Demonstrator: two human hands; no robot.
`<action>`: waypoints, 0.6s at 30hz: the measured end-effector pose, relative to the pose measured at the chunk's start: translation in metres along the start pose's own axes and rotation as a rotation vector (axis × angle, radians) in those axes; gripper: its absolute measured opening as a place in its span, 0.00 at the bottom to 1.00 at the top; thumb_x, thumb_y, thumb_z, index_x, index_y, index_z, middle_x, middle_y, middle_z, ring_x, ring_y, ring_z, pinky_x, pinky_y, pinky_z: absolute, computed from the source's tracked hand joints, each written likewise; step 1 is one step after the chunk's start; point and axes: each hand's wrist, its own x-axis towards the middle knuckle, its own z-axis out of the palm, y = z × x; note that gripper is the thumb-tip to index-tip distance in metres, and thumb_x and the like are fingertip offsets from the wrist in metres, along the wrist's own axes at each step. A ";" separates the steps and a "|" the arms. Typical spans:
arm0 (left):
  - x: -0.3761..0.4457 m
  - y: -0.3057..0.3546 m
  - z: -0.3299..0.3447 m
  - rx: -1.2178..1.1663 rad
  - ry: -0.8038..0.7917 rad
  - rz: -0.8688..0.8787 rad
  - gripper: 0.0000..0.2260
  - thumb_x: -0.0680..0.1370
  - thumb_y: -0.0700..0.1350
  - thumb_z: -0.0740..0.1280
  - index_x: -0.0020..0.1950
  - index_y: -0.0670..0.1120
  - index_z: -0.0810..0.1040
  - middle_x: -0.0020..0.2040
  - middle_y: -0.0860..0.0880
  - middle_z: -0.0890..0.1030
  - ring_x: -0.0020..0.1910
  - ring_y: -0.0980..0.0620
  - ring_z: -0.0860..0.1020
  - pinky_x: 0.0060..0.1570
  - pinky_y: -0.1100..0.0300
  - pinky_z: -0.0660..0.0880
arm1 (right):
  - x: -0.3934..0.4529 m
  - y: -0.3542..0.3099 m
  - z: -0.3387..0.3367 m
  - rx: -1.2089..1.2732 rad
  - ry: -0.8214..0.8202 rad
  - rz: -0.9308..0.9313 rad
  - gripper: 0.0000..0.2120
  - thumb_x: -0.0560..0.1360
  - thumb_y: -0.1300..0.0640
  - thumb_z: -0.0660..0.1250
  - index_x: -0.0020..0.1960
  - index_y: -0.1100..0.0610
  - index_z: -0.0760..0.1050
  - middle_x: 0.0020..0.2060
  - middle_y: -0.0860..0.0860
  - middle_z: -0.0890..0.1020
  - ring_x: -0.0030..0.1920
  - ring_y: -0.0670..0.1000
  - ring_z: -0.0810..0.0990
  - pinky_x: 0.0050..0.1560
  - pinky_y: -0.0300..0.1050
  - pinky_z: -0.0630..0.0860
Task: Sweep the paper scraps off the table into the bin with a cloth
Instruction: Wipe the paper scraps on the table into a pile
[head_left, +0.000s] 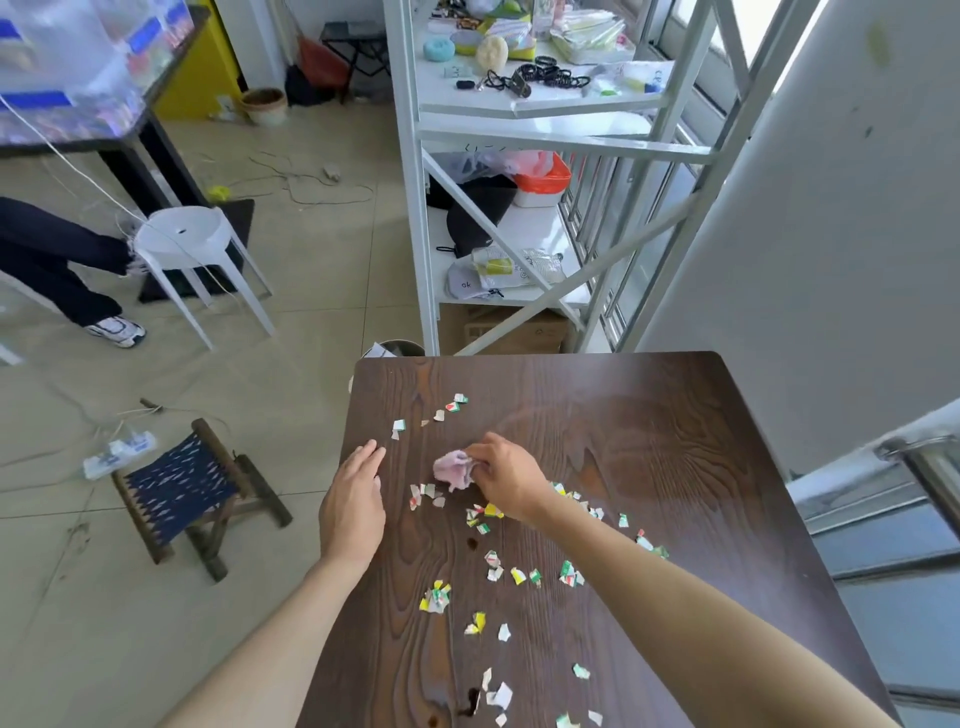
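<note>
While the paper scraps (488, 566) lie scattered along the dark wooden table (649, 467), the pink cloth (453, 469) sits bunched near its middle, its longer side running from upper left to lower right. The right hand (506, 475) pinches the cloth's right edge with curled fingertips. The left hand (353, 499) hovers flat at the table's left edge, fingers together, holding nothing. The bin (397, 348) peeks out beyond the far edge.
</note>
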 end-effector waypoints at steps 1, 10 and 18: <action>0.001 -0.003 -0.001 -0.001 -0.006 0.013 0.18 0.79 0.36 0.59 0.69 0.44 0.72 0.71 0.50 0.70 0.71 0.50 0.67 0.68 0.55 0.66 | 0.005 0.000 -0.006 0.027 0.060 0.051 0.09 0.75 0.63 0.59 0.47 0.61 0.79 0.41 0.52 0.71 0.40 0.56 0.75 0.39 0.44 0.67; 0.000 -0.018 0.003 -0.080 0.031 0.044 0.16 0.79 0.38 0.61 0.67 0.40 0.71 0.68 0.48 0.71 0.68 0.50 0.69 0.68 0.60 0.62 | 0.084 -0.003 -0.014 0.184 0.383 0.487 0.14 0.79 0.61 0.56 0.58 0.57 0.79 0.54 0.58 0.76 0.50 0.60 0.79 0.46 0.44 0.71; 0.000 -0.025 0.004 -0.083 0.014 0.068 0.19 0.79 0.37 0.60 0.71 0.41 0.67 0.71 0.50 0.67 0.71 0.53 0.66 0.68 0.64 0.58 | 0.099 -0.046 0.032 0.022 0.110 0.054 0.16 0.78 0.61 0.58 0.60 0.52 0.79 0.51 0.60 0.76 0.53 0.60 0.74 0.52 0.54 0.75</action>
